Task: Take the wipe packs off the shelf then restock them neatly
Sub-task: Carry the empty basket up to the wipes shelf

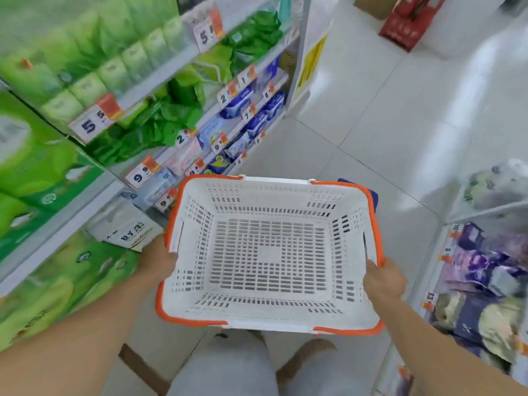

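Both hands (384, 281) on basket (268, 324), wipe packs (237, 102) beyond

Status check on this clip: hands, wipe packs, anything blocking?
Left hand and right hand grip empty white slotted plastic basket with orange rim. Blue wipe packs on shelf, untouched. Nothing blocking.

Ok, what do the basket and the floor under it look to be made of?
Basket: looks like rigid moulded plastic, matte white with an orange rim; the even slotted holes suggest it. Floor: seemingly glazed tile, pale and glossy, with grout lines and light reflections.
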The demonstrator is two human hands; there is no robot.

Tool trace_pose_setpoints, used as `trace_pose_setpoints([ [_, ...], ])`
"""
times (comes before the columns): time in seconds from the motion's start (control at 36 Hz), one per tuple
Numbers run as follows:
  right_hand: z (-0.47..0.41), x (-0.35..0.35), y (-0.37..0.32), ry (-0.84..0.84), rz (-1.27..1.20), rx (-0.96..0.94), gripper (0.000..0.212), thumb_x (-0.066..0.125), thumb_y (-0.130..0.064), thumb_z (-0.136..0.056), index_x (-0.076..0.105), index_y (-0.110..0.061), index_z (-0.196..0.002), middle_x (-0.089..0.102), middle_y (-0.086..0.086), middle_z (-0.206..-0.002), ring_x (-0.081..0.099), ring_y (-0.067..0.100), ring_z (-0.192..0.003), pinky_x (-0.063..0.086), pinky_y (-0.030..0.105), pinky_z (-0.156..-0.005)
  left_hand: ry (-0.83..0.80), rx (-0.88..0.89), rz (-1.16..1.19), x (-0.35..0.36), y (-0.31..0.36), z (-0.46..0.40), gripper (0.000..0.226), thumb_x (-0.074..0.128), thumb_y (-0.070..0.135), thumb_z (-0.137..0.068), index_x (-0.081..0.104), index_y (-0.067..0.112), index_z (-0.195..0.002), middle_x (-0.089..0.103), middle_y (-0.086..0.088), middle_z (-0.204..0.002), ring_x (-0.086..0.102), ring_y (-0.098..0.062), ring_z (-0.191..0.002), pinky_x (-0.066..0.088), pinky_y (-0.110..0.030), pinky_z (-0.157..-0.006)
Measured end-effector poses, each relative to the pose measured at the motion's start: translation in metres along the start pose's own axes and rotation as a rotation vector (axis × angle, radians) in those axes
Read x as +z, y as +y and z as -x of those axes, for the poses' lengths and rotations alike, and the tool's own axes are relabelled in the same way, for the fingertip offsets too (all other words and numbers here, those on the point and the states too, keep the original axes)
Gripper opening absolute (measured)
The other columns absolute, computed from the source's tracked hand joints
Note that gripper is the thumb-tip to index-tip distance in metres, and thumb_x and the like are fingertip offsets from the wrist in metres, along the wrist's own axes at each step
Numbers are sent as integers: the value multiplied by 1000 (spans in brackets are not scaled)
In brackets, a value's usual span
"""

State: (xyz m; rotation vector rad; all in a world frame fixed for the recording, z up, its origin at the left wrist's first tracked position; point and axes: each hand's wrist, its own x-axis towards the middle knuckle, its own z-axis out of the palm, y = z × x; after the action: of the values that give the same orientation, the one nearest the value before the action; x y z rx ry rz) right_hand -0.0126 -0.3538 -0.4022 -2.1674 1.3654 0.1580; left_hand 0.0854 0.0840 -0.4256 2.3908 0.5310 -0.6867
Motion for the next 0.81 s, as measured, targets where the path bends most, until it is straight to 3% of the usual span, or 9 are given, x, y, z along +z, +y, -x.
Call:
trace_pose_setpoints([
  [0.14, -92, 17, -71, -61, 93, -134, 28, 53, -14, -95, 47, -15, -67, 51, 4, -66, 51, 30, -65, 45, 38, -65, 43, -161, 102, 24, 38, -34, 40, 53, -4, -89, 55, 1, -129, 61, -23, -128, 61, -41, -112, 53, -46, -90],
  [0.25, -167, 67, -130, -131, 129, -263, 31, 53, -13, -96, 44, -12, -66, 49, 4, -64, 48, 26, -60, 39, 32, -56, 79, -291, 129, 64, 43, -63, 26, 51, -2, -94, 57, 9, -117, 65, -18, -120, 62, -34, -100, 49, -34, -72],
  [0.33, -218, 134, -164, -219, 191, -343, 28, 52, -18, -98, 48, -9, -72, 53, 7, -68, 47, 21, -56, 33, 28, -49, 129, -411, 195, 107, 24, -95, 28, 53, 2, -93, 54, 5, -120, 65, -13, -118, 64, -35, -101, 54, -38, -76],
  [0.47, -283, 268, -188, -303, 358, -553, 20, 50, -19, -100, 55, -2, -91, 57, 16, -83, 53, 34, -77, 36, 36, -67, 193, -588, 258, 188, -20, -160, 33, 56, 2, -91, 54, 4, -124, 64, -21, -124, 64, -39, -103, 56, -44, -79],
  [0.61, -321, 376, -193, -289, 445, -694, 21, 53, -20, -99, 60, 0, -95, 62, 23, -87, 58, 41, -82, 41, 41, -68, 258, -708, 286, 247, -51, -213, 28, 58, 7, -94, 52, -1, -120, 61, -19, -112, 60, -42, -104, 45, -40, -73],
  [0.72, -337, 418, -195, -297, 443, -726, 20, 53, -19, -98, 61, -1, -101, 65, 26, -96, 61, 45, -93, 48, 46, -79, 218, -684, 308, 271, -71, -234, 30, 63, 10, -91, 54, 1, -119, 63, -19, -115, 59, -37, -94, 45, -38, -72],
  [0.81, -343, 421, -195, -314, 444, -741, 20, 54, -19, -96, 61, -1, -98, 66, 26, -97, 60, 45, -95, 50, 49, -81, 223, -711, 313, 279, -74, -231, 22, 61, 9, -91, 58, 4, -112, 64, -14, -105, 56, -30, -84, 43, -35, -70],
])
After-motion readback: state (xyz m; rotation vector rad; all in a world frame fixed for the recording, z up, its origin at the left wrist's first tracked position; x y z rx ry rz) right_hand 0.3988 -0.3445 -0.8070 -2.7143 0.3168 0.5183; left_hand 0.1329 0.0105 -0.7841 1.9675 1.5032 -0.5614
